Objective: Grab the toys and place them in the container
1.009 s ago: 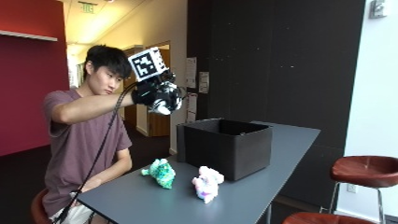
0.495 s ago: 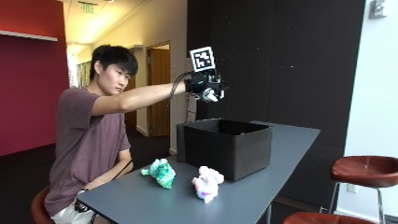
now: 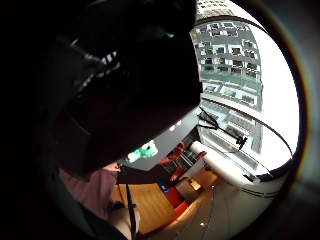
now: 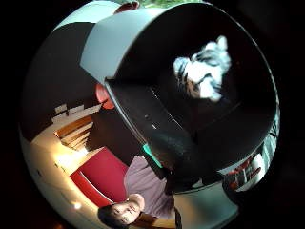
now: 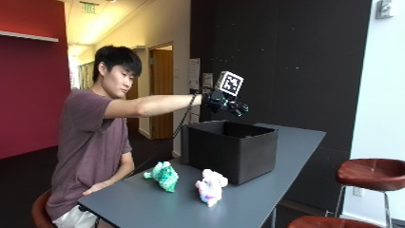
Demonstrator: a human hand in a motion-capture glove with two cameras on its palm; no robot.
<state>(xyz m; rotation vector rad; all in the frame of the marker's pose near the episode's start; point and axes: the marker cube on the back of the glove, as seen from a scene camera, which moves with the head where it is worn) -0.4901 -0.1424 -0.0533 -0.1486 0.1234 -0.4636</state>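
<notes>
My gloved right hand (image 5: 229,103) hovers over the open black container (image 5: 231,152) with its fingers stretched out and nothing in them. The thumb side palm view looks straight down into the container (image 4: 157,124), where a white toy with grey stripes (image 4: 204,71) lies inside. Two more toys sit on the grey table (image 5: 278,190) in front of the container: a green plush (image 5: 163,175) and a pink and white plush (image 5: 210,186). The striped toy is hidden by the container's wall in the outside view.
The person sits at the table's near left end, bare left hand (image 5: 95,187) by the edge. Brown stools (image 5: 370,172) stand to the right of the table. A dark wall rises behind the container.
The hand travelled from near the person's face out over the container, carrying the white striped toy. It has let go, and the toy is now inside the container.
</notes>
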